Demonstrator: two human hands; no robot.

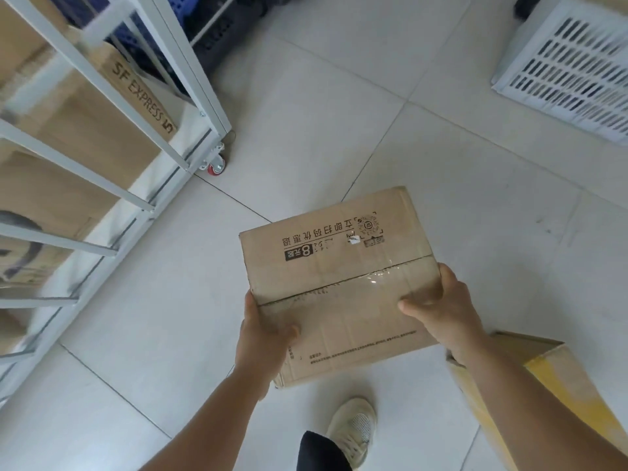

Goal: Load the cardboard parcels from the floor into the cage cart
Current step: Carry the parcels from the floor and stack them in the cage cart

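Note:
A brown cardboard parcel (339, 277) with printed text and clear tape across its top is held above the tiled floor at the centre. My left hand (263, 338) grips its near left edge, thumb on top. My right hand (441, 311) grips its right side, thumb on the taped seam. The white cage cart (136, 198) stands at the left on a red castor (215, 166), with several cardboard parcels inside, one marked SF EXPRESS (142, 96). Another parcel with yellow tape (543, 379) lies on the floor under my right forearm.
A white slotted plastic crate (571, 69) sits at the top right. Blue and dark crates (210, 32) stand behind the cart. My shoe (355, 426) is on the tiles below the held parcel. Bare tiled floor (323, 130) lies between cart and crate.

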